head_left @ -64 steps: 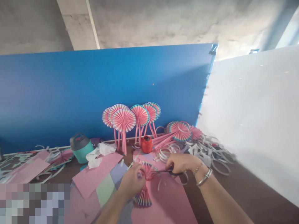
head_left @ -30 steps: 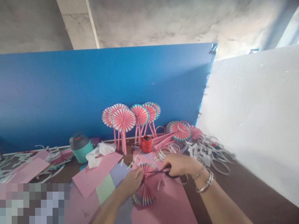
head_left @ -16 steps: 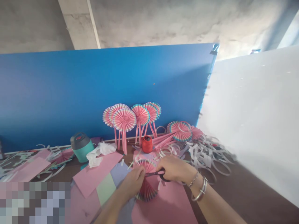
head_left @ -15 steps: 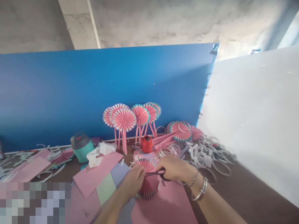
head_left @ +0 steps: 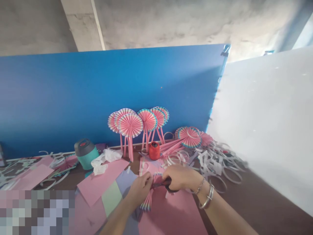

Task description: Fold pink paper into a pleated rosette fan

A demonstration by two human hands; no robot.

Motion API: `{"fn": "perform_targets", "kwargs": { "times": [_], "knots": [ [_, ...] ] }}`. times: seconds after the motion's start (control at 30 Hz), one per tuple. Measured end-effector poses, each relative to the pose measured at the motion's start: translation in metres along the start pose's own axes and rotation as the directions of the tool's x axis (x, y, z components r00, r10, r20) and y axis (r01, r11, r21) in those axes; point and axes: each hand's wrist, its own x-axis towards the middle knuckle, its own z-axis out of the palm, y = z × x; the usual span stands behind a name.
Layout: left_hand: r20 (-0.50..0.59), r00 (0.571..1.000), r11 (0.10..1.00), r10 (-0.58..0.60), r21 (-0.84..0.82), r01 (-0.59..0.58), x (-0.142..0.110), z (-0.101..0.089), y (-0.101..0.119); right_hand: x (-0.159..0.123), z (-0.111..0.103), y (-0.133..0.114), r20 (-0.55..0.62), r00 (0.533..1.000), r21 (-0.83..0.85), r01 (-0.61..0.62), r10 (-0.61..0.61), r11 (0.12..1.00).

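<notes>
Pink card sheet [head_left: 174, 213] is laid flat at bottom centre, under the hands, apparently as a work base. Pleated paper fan [head_left: 146, 203], striped along its edge, is held just above it at lower centre. It is gripped at its narrow waist by the left hand [head_left: 140, 187], fingers closed in a pinch, so both pleated ends are left to spread. Scissors [head_left: 168, 186] are held by the right hand [head_left: 181, 178], fingers curled around the dark handles, with the blades pointed left toward the waist, presumably for close control; whether the blades touch paper can't be told, blurred there. Loose card sheets [head_left: 111, 199] are overlapped at lower left. Brown table [head_left: 234, 199] is exposed at lower right. Red twine spool [head_left: 154, 151] is stood mid-frame, seemingly within easy reach. Teal container [head_left: 88, 158] is set left of centre, white paper strips [head_left: 215, 163] heaped right of centre. Finished-looking round fans [head_left: 130, 125] are propped on pink sticks against the blue panel [head_left: 110, 81], likely to be kept upright. White panel [head_left: 266, 114] is seen at right, bare concrete [head_left: 158, 23] above.
</notes>
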Motion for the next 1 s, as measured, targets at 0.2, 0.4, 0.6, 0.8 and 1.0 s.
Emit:
{"fn": "perform_targets", "kwargs": {
  "times": [0.2,0.4,0.6,0.8,1.0],
  "knots": [
    [-0.056,0.998,0.994,0.025,0.106,-0.019,0.000,-0.004,0.003,0.007,0.005,0.004,0.036,0.999,0.023,0.035,-0.036,0.999],
    [-0.042,0.997,0.975,0.061,0.217,-0.051,0.000,-0.005,0.003,0.011,0.009,0.004,0.030,0.997,0.061,0.071,-0.073,0.996],
    [-0.004,0.996,0.958,0.084,0.277,-0.079,-0.001,-0.008,0.008,0.017,0.009,0.004,0.055,0.993,0.131,0.093,-0.101,0.987],
    [0.023,0.997,0.943,0.079,0.323,-0.082,-0.001,-0.009,0.012,0.020,0.011,0.007,0.048,0.990,0.189,0.120,-0.131,0.975],
    [0.031,0.997,0.938,0.064,0.340,-0.070,-0.001,-0.010,0.012,0.021,0.014,0.009,0.025,0.988,0.187,0.146,-0.153,0.971]
  ]
}}
